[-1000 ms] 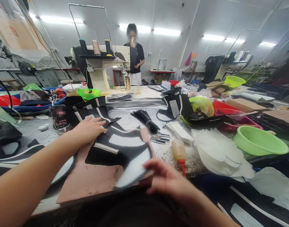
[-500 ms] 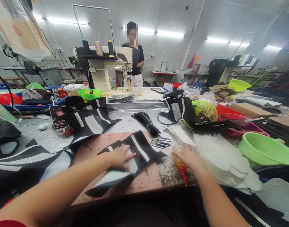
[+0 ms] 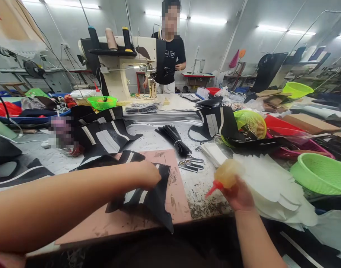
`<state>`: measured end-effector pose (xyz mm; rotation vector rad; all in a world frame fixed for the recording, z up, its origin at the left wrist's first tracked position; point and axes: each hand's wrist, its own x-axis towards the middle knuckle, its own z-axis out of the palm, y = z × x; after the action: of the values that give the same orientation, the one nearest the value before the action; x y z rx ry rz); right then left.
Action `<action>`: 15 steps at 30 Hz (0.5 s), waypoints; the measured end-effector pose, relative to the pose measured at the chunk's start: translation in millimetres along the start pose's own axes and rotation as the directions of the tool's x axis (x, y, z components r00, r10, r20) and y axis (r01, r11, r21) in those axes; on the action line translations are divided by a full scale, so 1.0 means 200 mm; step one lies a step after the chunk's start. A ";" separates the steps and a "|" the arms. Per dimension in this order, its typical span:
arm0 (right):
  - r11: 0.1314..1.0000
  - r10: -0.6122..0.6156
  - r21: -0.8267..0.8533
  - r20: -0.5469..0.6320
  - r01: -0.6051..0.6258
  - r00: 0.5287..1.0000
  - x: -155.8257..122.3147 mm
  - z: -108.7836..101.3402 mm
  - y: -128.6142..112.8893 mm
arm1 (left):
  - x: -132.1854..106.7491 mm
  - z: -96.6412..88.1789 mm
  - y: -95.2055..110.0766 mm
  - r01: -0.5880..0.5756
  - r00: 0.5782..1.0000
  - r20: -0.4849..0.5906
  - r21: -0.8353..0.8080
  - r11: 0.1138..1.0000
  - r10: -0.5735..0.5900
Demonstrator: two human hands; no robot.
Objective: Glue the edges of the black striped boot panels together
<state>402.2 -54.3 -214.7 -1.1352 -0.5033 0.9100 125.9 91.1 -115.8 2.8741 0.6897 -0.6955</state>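
Note:
My left hand (image 3: 148, 174) is closed on a black fabric piece with white strips (image 3: 156, 203), its fingertips mostly hidden behind the knuckles. The piece lies bent over a pink board (image 3: 179, 208), one dark corner hanging past the front edge. In my right hand (image 3: 240, 195) is a squeeze bottle (image 3: 228, 173) of yellowish liquid, raised off the table, its red nozzle tilted down to the left. Between the hands, beyond the board's right edge, are small black tabs with metal rings (image 3: 191, 163) and a tied bundle of black strips (image 3: 174, 140).
Similar black pieces (image 3: 103, 136) are piled at the back left. White sheets (image 3: 268, 186) spread to the right, near a green basket (image 3: 322, 173) and a yellow basket (image 3: 251, 124). Behind the table stand a sewing machine (image 3: 117, 80) and a person (image 3: 170, 59).
My right hand has lifted the bottle off the table and tipped its nozzle leftward. My left hand has gone from spread flat to closed, and the black piece has turned under it.

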 end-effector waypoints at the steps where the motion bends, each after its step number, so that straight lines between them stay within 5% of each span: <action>1: 0.997 0.026 0.071 -0.023 -0.024 0.999 -0.01 0.03 -0.01 | 0.04 0.00 0.03 -0.003 1.000 0.023 0.000 1.000 0.003; 7: 0.975 0.015 0.220 0.024 -0.020 1.000 -0.04 0.19 0.01 | 0.14 0.12 0.05 -0.014 0.989 0.147 -0.010 1.000 0.015; 15: 1.000 -0.003 0.030 -0.058 0.005 0.998 0.01 0.36 0.15 | 0.11 0.22 0.01 -0.063 0.990 0.126 -0.066 0.996 0.071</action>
<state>338.9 -10.1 -215.3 -1.1300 -0.4430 0.8762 126.4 89.8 -164.0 2.7534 0.5842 -0.8254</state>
